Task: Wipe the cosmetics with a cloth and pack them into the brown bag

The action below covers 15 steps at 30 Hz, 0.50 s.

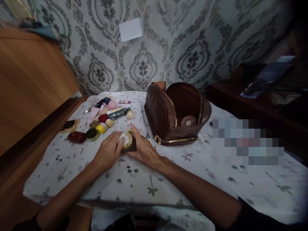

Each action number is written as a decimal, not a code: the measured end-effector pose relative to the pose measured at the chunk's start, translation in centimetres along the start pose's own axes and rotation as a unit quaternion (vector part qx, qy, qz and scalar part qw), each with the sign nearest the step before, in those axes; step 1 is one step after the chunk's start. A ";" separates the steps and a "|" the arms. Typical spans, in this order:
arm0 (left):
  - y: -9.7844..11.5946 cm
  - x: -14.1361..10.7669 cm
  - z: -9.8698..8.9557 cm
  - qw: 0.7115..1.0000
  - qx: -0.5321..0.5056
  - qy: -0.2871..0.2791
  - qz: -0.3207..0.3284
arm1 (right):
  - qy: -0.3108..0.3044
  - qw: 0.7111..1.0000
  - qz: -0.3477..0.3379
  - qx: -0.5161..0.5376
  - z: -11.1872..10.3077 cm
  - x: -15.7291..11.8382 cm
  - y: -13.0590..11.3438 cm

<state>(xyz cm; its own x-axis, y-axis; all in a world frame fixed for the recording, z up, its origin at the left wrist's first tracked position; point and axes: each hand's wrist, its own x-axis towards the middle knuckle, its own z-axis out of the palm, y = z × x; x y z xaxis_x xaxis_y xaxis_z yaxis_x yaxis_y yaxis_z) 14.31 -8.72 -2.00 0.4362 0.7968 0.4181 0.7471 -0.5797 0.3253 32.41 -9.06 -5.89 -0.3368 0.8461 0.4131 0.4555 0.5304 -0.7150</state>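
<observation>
My left hand (pixel 108 148) is closed on a crumpled white tissue (pixel 122 139), pressed against a small round gold-rimmed container (pixel 128 142). From the right, my right hand (pixel 144 150) grips this dark-sided container, thumb raised along its edge; some of its fingers are hidden. Both hands are just above the printed white cloth (pixel 141 186). Behind them to the right stands a brown leather bag (pixel 158 117), its top unzipped and gaping. To the left lie a green round jar (pixel 92 134), a yellow jar (pixel 100 129) and a dark red case (pixel 77 137).
More cosmetics are heaped at the back left, among them a pink tube (pixel 92 114), a dark green tube (pixel 117 113) and a lipstick (pixel 124 102). A wooden panel (pixel 36 70) borders the left side. Patterned wall (pixel 144 61) rises behind. A blurred-out patch covers the right.
</observation>
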 end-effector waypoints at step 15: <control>-0.6 -4.1 -1.0 0.995 -0.093 -0.004 -0.035 | 0.020 0.998 -0.045 0.025 0.5 -0.1 -0.3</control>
<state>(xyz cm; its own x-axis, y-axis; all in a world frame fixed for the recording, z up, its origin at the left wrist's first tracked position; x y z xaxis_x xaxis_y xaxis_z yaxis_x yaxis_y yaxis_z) 11.60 -11.80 -3.01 0.3900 0.8375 0.3829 0.6700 -0.5433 0.5059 31.84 -9.37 -6.01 -0.3414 0.7972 0.4979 0.3834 0.6018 -0.7006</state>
